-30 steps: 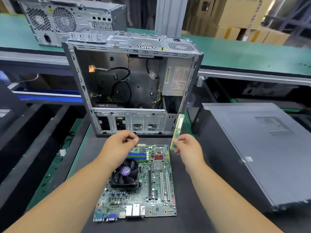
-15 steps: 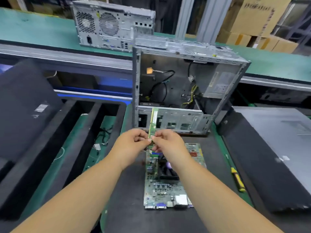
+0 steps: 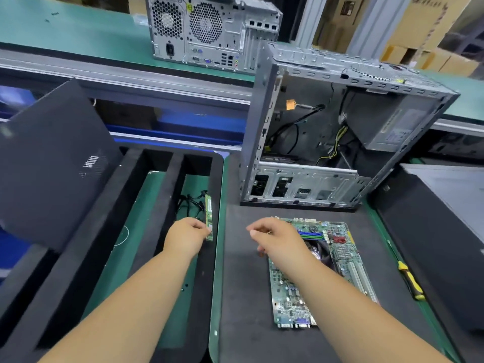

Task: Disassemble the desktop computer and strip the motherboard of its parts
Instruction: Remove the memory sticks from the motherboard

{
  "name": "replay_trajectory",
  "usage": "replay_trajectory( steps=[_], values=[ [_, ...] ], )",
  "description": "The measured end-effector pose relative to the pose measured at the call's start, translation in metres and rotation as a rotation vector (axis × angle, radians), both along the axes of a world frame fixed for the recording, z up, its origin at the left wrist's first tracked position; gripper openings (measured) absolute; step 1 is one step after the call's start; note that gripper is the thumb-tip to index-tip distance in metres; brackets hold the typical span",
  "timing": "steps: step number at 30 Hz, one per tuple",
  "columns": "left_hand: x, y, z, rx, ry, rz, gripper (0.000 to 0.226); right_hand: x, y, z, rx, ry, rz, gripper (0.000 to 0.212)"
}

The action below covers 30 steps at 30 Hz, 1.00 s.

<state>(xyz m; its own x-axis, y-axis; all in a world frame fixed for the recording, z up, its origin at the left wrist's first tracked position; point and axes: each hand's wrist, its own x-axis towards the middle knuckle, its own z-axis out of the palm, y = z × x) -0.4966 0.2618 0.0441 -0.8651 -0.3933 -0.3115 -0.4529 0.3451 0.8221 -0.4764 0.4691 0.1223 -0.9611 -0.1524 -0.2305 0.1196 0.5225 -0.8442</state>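
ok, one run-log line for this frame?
step: RAM removal | left hand: pinches memory stick over foam tray | right hand: empty, over motherboard

- The opened computer case [image 3: 337,132] stands upright at the far edge of the black mat [image 3: 243,271], walling off reach beyond the motherboard [image 3: 337,252]; its open side faces the person.
- Bare mat lies between the motherboard and the foam tray [image 3: 167,195], under the right hand [image 3: 275,238].
- The tray's channels are narrow, walled by black foam ridges; the left hand [image 3: 186,239] with the memory stick [image 3: 208,217] fills the right channel, loose cables [image 3: 190,203] just beyond.
- A dark panel [image 3: 49,161] leans over the tray's left side.
- Right of the motherboard: a strip of mat, then a yellow-handled tool [image 3: 410,280] and a closed case [image 3: 445,218].
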Motion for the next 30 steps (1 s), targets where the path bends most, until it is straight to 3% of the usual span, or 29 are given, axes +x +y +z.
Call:
replay_trajectory(
  steps=[14,18,24,30],
  values=[
    [-0.061,-0.001,-0.024,-0.225,-0.075,-0.076,0.014,0.004,0.016,-0.017,-0.002,-0.087,-0.026,0.013],
    [-0.057,0.002,-0.024,-0.305,-0.007,-0.055,0.018,-0.002,0.019,-0.017,-0.004,-0.052,-0.035,0.015],
    [-0.035,0.034,-0.005,-0.101,0.254,-0.175,0.011,-0.006,0.038,-0.012,-0.02,0.021,-0.122,0.017],
    [-0.007,0.077,0.004,0.017,0.288,-0.428,0.012,-0.006,0.088,-0.005,-0.017,0.069,-0.359,0.018]
  ],
)
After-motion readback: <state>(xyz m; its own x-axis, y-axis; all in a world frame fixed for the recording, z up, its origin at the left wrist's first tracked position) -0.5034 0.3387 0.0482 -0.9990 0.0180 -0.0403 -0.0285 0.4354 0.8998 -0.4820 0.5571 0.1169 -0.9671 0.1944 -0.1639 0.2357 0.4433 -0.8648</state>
